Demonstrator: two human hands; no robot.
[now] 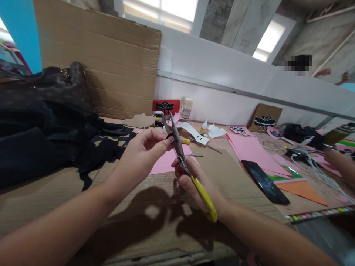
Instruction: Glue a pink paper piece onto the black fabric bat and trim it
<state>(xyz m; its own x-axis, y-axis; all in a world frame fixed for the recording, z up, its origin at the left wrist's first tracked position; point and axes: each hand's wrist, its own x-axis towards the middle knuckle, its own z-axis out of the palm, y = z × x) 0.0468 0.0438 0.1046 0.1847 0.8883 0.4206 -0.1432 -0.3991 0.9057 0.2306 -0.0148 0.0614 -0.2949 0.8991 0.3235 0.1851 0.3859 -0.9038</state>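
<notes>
My right hand (192, 177) grips a pair of scissors (203, 199) with yellow handles, its blades pointing up and away from me and slightly parted. Close to the blades, my left hand (151, 147) is closed in a pinch on a small black piece (170, 137), which looks like fabric. The blades partly cover that piece, so its shape is unclear. Below and behind my hands lies a sheet of pink paper (163, 162) on the cardboard-covered table (133, 221).
Black fabric (33, 144) and a brown handbag (50, 85) fill the left side. Behind stands a cardboard panel (100, 55). To the right lie a phone (264, 181), pink sheets (256, 153) and white cables (318, 170). A small glue bottle (203, 127) stands at the back. Another person's hand (340, 160) is at far right.
</notes>
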